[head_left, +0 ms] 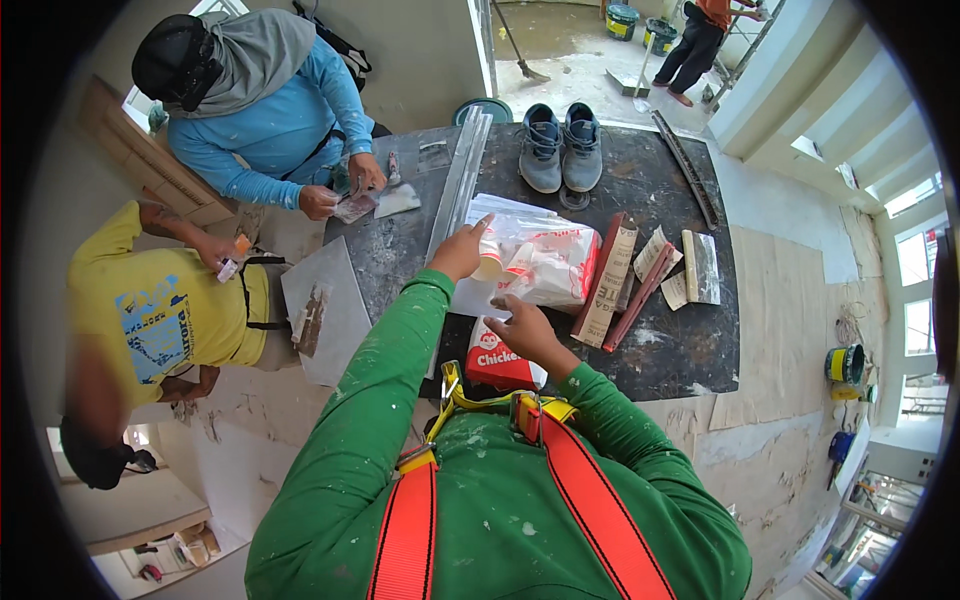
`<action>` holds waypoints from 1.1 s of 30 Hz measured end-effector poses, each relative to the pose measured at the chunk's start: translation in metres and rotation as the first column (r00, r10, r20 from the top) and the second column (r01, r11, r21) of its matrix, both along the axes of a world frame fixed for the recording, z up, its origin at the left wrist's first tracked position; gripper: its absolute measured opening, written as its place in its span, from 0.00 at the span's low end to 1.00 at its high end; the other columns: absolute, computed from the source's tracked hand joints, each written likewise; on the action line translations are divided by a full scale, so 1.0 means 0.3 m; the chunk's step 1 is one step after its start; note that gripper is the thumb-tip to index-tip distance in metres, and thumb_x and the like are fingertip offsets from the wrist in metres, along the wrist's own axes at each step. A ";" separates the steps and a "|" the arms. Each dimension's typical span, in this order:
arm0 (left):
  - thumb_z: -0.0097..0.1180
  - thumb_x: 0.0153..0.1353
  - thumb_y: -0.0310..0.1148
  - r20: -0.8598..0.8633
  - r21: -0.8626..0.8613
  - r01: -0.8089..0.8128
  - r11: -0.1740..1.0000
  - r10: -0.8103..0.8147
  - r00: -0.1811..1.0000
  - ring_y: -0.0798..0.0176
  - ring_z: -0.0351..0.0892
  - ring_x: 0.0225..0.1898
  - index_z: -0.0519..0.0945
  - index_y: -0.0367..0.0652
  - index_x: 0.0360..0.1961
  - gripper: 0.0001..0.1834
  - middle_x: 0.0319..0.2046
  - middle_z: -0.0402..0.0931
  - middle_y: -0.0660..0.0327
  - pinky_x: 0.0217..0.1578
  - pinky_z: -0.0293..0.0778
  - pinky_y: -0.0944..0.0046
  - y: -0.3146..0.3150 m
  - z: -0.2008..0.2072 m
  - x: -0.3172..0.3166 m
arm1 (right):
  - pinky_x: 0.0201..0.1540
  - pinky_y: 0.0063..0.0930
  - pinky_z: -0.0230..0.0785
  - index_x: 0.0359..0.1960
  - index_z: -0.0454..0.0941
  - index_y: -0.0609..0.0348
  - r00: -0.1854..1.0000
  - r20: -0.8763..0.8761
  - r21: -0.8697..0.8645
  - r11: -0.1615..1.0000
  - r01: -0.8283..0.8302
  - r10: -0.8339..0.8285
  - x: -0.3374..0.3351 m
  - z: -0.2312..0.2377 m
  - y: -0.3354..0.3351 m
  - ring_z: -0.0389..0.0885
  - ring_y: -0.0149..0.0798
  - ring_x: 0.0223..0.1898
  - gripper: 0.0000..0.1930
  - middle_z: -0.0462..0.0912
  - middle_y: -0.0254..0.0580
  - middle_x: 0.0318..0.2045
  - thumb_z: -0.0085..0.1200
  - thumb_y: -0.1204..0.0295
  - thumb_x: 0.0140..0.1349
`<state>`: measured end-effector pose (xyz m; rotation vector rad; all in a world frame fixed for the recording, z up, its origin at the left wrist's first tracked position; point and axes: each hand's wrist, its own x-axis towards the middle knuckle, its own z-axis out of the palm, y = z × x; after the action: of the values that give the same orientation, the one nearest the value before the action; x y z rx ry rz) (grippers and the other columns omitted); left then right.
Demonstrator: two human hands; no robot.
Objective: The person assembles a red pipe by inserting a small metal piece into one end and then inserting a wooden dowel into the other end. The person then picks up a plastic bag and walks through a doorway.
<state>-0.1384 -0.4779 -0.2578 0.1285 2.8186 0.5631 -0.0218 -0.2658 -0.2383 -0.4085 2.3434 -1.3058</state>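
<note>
My left hand (pixel 460 250) reaches over the dark table, its fingers closed at the far side of a white paper cup (pixel 488 262) whose opening faces me. Part of that grip is hidden. My right hand (pixel 528 332) hovers nearer to me, fingers apart and holding nothing I can see. Its fingertips are by a white sheet (pixel 474 298). Just beyond it lies a crumpled white plastic bag with red print (pixel 557 262), beside a second paper cup (pixel 518 264). Under my right wrist sits a red-and-white food box (pixel 498 362).
The dark table (pixel 680 350) bears grey shoes (pixel 562 150), a long metal profile (pixel 462 185), sanding blocks (pixel 606 285) and a metal bar (pixel 686 170). A co-worker in blue (pixel 270 130) handles a small plastic bag (pixel 355 207). Another, in yellow (pixel 165 300), is at left by a grey board (pixel 330 300).
</note>
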 end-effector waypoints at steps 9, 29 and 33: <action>0.72 0.59 0.41 0.018 0.291 -0.314 0.904 0.323 0.946 0.34 0.79 0.60 0.52 0.44 0.80 0.54 0.63 0.71 0.32 0.63 0.75 0.47 0.034 -0.259 -0.001 | 0.52 0.33 0.79 0.56 0.80 0.66 0.929 0.300 -0.338 0.886 0.318 -0.218 0.070 -0.016 0.193 0.88 0.41 0.48 0.22 0.88 0.51 0.49 0.63 0.61 0.71; 0.50 0.70 0.39 0.593 0.750 -0.636 0.181 -0.610 0.526 0.44 0.82 0.59 0.68 0.37 0.72 0.31 0.69 0.69 0.42 0.56 0.83 0.44 0.107 0.450 0.204 | 0.40 0.22 0.69 0.36 0.77 0.62 0.908 0.033 -0.662 0.671 0.333 -0.418 0.134 0.409 0.264 0.76 0.24 0.37 0.11 0.79 0.33 0.31 0.66 0.69 0.69; 0.48 0.72 0.40 0.658 0.744 -0.590 0.315 -0.501 0.563 0.41 0.86 0.51 0.76 0.33 0.62 0.25 0.61 0.77 0.38 0.52 0.84 0.44 0.121 0.289 0.183 | 0.38 0.23 0.65 0.34 0.76 0.62 0.954 -0.003 -0.635 0.737 0.230 -0.301 0.151 0.405 0.295 0.72 0.25 0.35 0.12 0.76 0.32 0.31 0.64 0.68 0.70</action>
<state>-0.0837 -0.4416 -0.1710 -0.0403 1.1342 1.7383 0.0235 -0.1772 -0.1167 -0.3439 2.0284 -2.2752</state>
